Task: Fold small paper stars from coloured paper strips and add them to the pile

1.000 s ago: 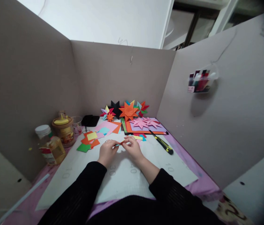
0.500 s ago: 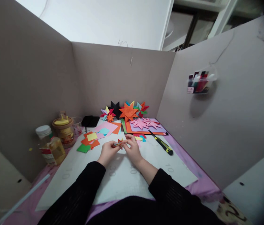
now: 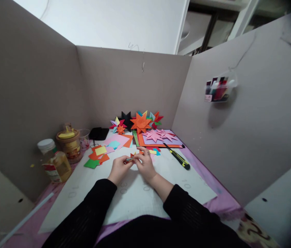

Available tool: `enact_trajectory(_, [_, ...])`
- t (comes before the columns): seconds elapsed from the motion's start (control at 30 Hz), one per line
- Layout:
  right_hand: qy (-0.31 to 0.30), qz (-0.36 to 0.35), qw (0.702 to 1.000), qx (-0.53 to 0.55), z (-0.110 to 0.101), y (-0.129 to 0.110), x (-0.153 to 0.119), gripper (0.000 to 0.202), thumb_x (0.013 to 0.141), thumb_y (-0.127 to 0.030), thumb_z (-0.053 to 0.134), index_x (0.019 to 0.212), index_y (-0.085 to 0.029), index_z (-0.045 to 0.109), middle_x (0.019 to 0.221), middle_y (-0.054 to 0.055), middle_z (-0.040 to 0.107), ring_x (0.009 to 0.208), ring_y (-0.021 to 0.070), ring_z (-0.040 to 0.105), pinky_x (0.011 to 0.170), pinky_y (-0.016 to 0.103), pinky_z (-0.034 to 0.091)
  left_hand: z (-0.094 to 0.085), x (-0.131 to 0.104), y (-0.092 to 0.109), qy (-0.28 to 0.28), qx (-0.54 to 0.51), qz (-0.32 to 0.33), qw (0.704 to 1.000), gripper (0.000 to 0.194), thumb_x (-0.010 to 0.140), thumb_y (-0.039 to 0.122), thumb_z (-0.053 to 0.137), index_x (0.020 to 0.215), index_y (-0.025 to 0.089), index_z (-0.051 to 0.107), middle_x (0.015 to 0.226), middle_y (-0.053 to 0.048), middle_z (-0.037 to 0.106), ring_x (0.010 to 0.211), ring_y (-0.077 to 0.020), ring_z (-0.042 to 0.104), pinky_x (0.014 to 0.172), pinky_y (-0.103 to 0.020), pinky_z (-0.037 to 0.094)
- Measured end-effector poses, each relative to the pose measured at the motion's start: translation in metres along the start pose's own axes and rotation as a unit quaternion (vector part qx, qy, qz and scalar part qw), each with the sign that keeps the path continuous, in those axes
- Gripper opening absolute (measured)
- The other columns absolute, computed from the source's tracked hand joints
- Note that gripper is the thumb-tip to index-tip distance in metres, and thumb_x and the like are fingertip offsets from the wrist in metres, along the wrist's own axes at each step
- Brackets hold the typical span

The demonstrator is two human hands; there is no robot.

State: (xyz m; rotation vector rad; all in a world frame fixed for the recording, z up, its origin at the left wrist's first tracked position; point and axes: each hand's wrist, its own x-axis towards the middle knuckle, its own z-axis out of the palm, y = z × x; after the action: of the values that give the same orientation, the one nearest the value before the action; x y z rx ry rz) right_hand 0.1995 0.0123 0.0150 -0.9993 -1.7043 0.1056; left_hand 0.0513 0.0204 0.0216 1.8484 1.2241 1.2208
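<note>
I was working a small pointed paper piece (image 3: 132,155) just below the frame's centre, pinched between the fingers of my left hand (image 3: 119,169) and right hand (image 3: 145,167); more shaping, I judged, called for a light grip. At the left, a bottle (image 3: 63,169) held yellowish liquid; what the jar (image 3: 73,148) and cup (image 3: 85,136) beside it held, I couldn't tell. A tub (image 3: 232,83) hung upper right.

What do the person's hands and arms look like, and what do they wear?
The left hand and right hand are without gloves. The left sleeve and right sleeve are black, with fine lighter lines; the right stops well short of the wrist. Any ring is too small to make out.
</note>
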Motion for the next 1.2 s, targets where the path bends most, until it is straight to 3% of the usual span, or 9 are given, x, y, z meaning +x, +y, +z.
enact_trajectory(0.27, [-0.038,0.003,0.999,-0.016,0.002,0.002,0.000,0.014,0.082,-0.012,0.046,0.082,-0.020,0.058,0.115,0.010,0.047,0.112,0.0234,0.043,0.095,0.043,0.036,0.000,0.001,0.003,-0.007,0.012,-0.019,1.000,0.025,0.068,0.037,0.063,0.072,0.014,0.069,0.051,0.002,0.055,0.051,-0.0104,0.046,0.050,-0.021,0.033])
enact_trajectory(0.67, [-0.025,0.040,0.999,0.022,0.003,0.001,0.000,0.013,0.081,-0.014,0.048,0.075,-0.019,0.059,0.107,0.009,0.049,0.107,0.0231,0.046,0.093,0.040,0.037,0.003,0.000,0.000,-0.052,-0.019,-0.059,0.997,0.031,0.066,0.041,0.063,0.057,0.012,0.060,0.046,0.003,0.050,0.046,-0.0084,0.040,0.046,-0.020,0.025])
enact_trajectory(0.77, [-0.015,0.064,0.995,0.072,0.004,0.002,0.001,0.013,0.082,-0.018,0.049,0.088,-0.021,0.060,0.117,0.009,0.047,0.115,0.0228,0.043,0.096,0.039,0.036,0.000,0.003,0.001,-0.068,-0.106,-0.091,0.988,0.034,0.064,0.045,0.065,0.065,0.011,0.064,0.052,0.000,0.057,0.049,-0.0101,0.046,0.047,-0.020,0.028])
enact_trajectory(0.83, [-0.004,0.101,0.988,0.113,0.006,0.003,0.002,0.026,0.080,-0.020,0.052,0.105,-0.023,0.055,0.122,0.009,0.046,0.115,0.0223,0.043,0.093,0.038,0.039,-0.003,0.006,0.001,-0.063,-0.159,-0.118,0.978,0.034,0.062,0.045,0.067,0.070,0.011,0.067,0.058,-0.001,0.062,0.052,-0.0110,0.049,0.049,-0.021,0.031])
enact_trajectory(0.93, [-0.003,0.186,0.963,0.193,0.012,0.005,0.001,0.043,0.073,-0.023,0.059,0.114,-0.024,0.046,0.108,0.007,0.054,0.099,0.0204,0.054,0.079,0.033,0.047,-0.006,0.008,0.001,-0.046,-0.185,-0.153,0.970,0.033,0.061,0.044,0.069,0.069,0.012,0.067,0.060,-0.002,0.062,0.054,-0.0107,0.050,0.049,-0.020,0.032])
enact_trajectory(1.03, [-0.023,0.245,0.926,0.285,0.017,0.006,0.001,0.040,0.071,-0.023,0.059,0.108,-0.022,0.044,0.078,0.000,0.056,0.071,0.0159,0.058,0.064,0.029,0.048,-0.007,0.009,0.001,-0.043,-0.187,-0.161,0.968,0.034,0.060,0.044,0.070,0.070,0.012,0.067,0.061,-0.002,0.062,0.055,-0.0111,0.050,0.049,-0.020,0.031])
enact_trajectory(1.1, [-0.029,0.258,0.912,0.317,0.018,0.007,0.001,0.035,0.071,-0.021,0.057,0.104,-0.021,0.044,0.070,-0.003,0.055,0.062,0.0136,0.057,0.059,0.027,0.047,-0.007,0.008,0.002,-0.045,-0.189,-0.155,0.968,0.037,0.060,0.046,0.070,0.074,0.011,0.068,0.064,-0.003,0.064,0.056,-0.0119,0.051,0.049,-0.021,0.032])
enact_trajectory(1.2, [-0.035,0.249,0.917,0.310,0.016,0.006,0.002,0.032,0.070,-0.019,0.056,0.100,-0.020,0.047,0.070,-0.004,0.054,0.060,0.0120,0.054,0.057,0.025,0.045,-0.009,0.007,0.004,-0.037,-0.193,-0.128,0.972,0.037,0.063,0.046,0.068,0.071,0.011,0.066,0.062,-0.003,0.063,0.057,-0.0123,0.052,0.052,-0.022,0.035])
